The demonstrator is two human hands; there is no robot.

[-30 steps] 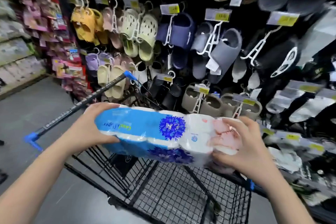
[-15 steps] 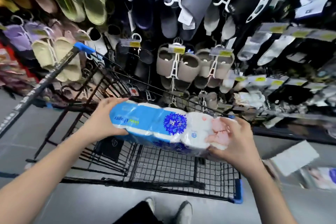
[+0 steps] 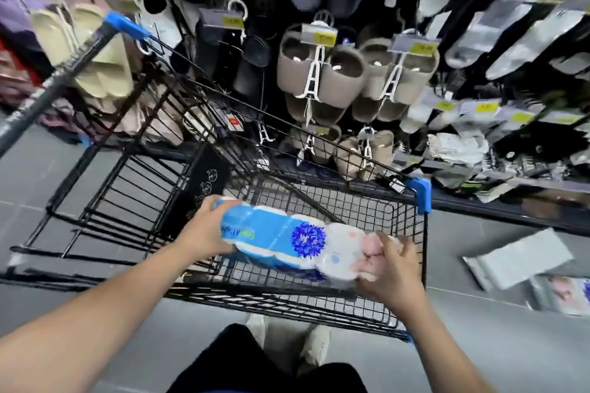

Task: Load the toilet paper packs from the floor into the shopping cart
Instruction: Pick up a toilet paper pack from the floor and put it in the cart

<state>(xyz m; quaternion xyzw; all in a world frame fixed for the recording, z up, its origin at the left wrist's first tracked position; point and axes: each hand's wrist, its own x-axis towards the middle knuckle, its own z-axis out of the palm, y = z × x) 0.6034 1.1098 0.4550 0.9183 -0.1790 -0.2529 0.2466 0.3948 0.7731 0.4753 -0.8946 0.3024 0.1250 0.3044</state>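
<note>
Blue-and-white wrapper: toilet paper pack (image 3: 287, 241), lying lengthwise, held inside the shopping cart (image 3: 412, 234) basket, low over its wire bottom (contact with the bottom cannot be told).
Left grip (image 3: 204, 233): fingers wrapped round the pack's blue end.
Right grip (image 3: 392, 268): fingers curled over the pink-printed end, clutching the wrapper.
Cart build: black wire, blue corner caps, handle bar (image 3: 64, 73) at upper left.
Floor (image 3: 479, 344): grey; flat packages (image 3: 517, 262) lie at right, apart from the cart (blurred, contents not legible).
Rack behind cart: slippers (image 3: 322, 73) in grey and beige on white hangers, yellow price tags above.
Person: pale shoes (image 3: 314, 344) just beside the cart's near edge.
</note>
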